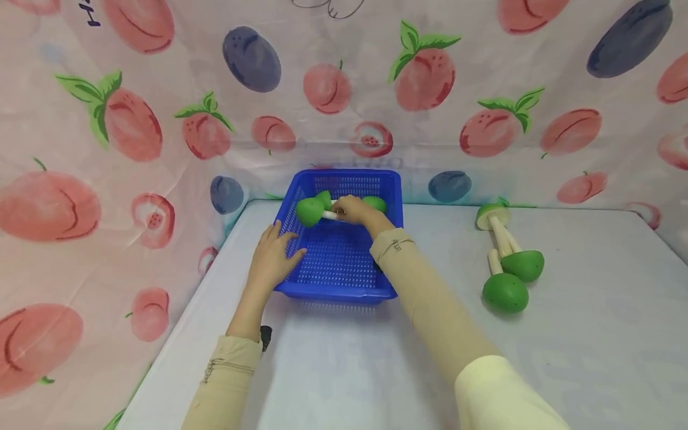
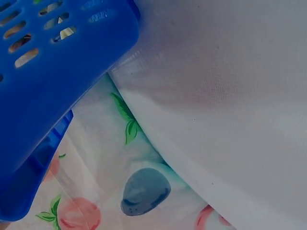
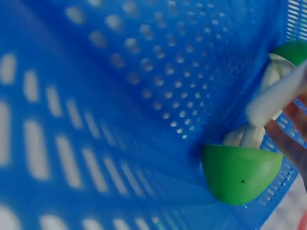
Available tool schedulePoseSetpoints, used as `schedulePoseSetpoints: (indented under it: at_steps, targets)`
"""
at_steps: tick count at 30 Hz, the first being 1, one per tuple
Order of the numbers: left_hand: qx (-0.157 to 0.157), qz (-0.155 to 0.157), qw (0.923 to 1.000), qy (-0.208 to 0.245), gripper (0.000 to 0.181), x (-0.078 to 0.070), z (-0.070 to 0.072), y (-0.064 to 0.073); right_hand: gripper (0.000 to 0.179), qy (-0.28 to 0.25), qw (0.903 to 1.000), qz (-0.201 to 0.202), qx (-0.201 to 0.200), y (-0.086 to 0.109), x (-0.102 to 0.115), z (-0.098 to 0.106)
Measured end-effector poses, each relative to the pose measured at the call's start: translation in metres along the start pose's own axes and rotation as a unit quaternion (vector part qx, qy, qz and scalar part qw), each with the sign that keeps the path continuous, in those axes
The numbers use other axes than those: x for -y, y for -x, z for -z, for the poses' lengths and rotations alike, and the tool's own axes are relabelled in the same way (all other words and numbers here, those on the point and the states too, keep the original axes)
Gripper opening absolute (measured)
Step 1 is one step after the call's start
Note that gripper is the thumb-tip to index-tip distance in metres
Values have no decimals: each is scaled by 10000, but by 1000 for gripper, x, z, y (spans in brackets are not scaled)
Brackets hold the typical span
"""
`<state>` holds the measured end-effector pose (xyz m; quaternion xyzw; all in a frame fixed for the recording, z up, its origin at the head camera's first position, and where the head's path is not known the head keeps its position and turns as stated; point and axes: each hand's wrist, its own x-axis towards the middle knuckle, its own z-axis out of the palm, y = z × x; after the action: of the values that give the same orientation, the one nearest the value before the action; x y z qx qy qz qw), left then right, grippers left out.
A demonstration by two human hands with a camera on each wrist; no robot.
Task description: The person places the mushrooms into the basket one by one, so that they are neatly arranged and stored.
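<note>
A blue plastic basket (image 1: 335, 292) with perforated walls stands on the white table. Inside it, my right hand (image 1: 352, 210) pinches the pale stem of a green-capped toy mushroom (image 1: 309, 212), whose cap points left. Behind it lie another toy mushroom (image 1: 324, 197) and, to the right of the hand, a third one with a green cap (image 1: 375, 203). The right wrist view shows the held stem (image 3: 273, 100) above a green cap (image 3: 242, 173) in the basket. My left hand (image 1: 271, 257) rests on the basket's left rim with its fingers spread.
Three more toy mushrooms lie to the right on the table: one with its cap at the back (image 1: 491, 216), one in the middle (image 1: 522, 266), and one in front (image 1: 505, 292). A fruit-print cloth (image 1: 322, 137) hangs behind the table and along its left side.
</note>
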<state>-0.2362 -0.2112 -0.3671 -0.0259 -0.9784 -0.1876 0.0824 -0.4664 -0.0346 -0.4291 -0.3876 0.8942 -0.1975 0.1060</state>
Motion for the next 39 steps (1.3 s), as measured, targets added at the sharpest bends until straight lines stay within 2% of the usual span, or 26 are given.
schedulePoseSetpoints:
  at_steps: [1, 2, 4, 6, 7, 8, 10, 12, 14, 17, 19, 20, 21, 25, 26, 27, 28, 31, 33, 35, 36, 38, 39]
  targets:
    - [-21, -10, 10000, 3, 46, 0, 0, 0, 26, -39, 9998, 166, -70, -4, -8, -3]
    - [-35, -4, 10000, 17, 46, 0, 0, 0, 24, 58, 9999, -1, 141, -1, -2, 1]
    - [-49, 19, 10000, 33, 45, 0, 0, 0, 22, 81, 9995, -9, 289, 6, 8, 5]
    - [-42, 29, 10000, 30, 45, 0, 0, -1, 19, 247, 9991, -97, 327, 19, 28, 12]
    - [-28, 37, 10000, 36, 45, 0, 0, -1, 17, 341, 9988, -123, 333, 19, 31, 12]
    - [-25, 40, 10000, 39, 45, 0, 0, -1, 15, 511, 9972, -308, 455, 27, 44, 17]
    - [-16, 24, 10000, 42, 45, 0, 0, -1, 13, 700, 9964, -276, 381, 31, 48, 18]
    - [-13, 33, 10000, 56, 45, -2, -1, 0, 13, 911, 9947, -263, 391, 24, 38, 15]
    - [-35, 35, 10000, 47, 45, -3, 0, 0, 17, 996, 9943, -158, 341, -7, -1, -6]
    - [-83, 16, 10000, 23, 45, -2, 2, 0, 24, 1050, 9942, 96, 202, -67, -78, -51]
    - [-97, 5, 9999, 32, 45, -2, 2, 0, 28, 1098, 9938, 145, 131, -100, -120, -78]
    - [-97, -5, 9999, 32, 45, -2, 3, 0, 27, 1129, 9934, 108, 170, -107, -127, -83]
    - [-85, -4, 10000, 31, 46, -1, 3, -1, 28, 1132, 9934, 135, 145, -107, -127, -86]
    - [-14, 29, 10000, 31, 47, 0, 2, 0, 16, 1230, 9881, -589, 717, -59, -54, -53]
    - [-5, 31, 10000, 25, 47, 0, 1, 1, 14, 1303, 9862, -694, 748, -47, -35, -45]
    - [2, 36, 10000, 18, 46, 1, 1, 1, 15, 1220, 9878, -676, 694, -39, -28, -42]
    - [5, 48, 10000, 26, 46, 1, 1, 1, 14, 1304, 9851, -837, 741, -39, -26, -42]
    - [-11, 64, 10000, 40, 46, 1, 1, 1, 17, 1433, 9858, -735, 471, -74, -70, -71]
    - [-27, 66, 10000, 34, 46, 0, 1, 1, 23, 1425, 9881, -523, 246, -102, -110, -93]
    - [-37, 58, 10000, 21, 47, 0, 2, 1, 24, 1501, 9860, -663, 283, -120, -132, -107]
    - [-39, 59, 10000, 15, 47, 0, 2, 1, 25, 1496, 9862, -672, 236, -126, -139, -112]
    - [-41, 39, 10000, 0, 47, 0, 2, 1, 26, 1551, 9849, -750, 182, -120, -129, -108]
    - [-40, 29, 10000, -7, 47, 0, 3, 2, 22, 1536, 9835, -898, 321, -112, -116, -101]
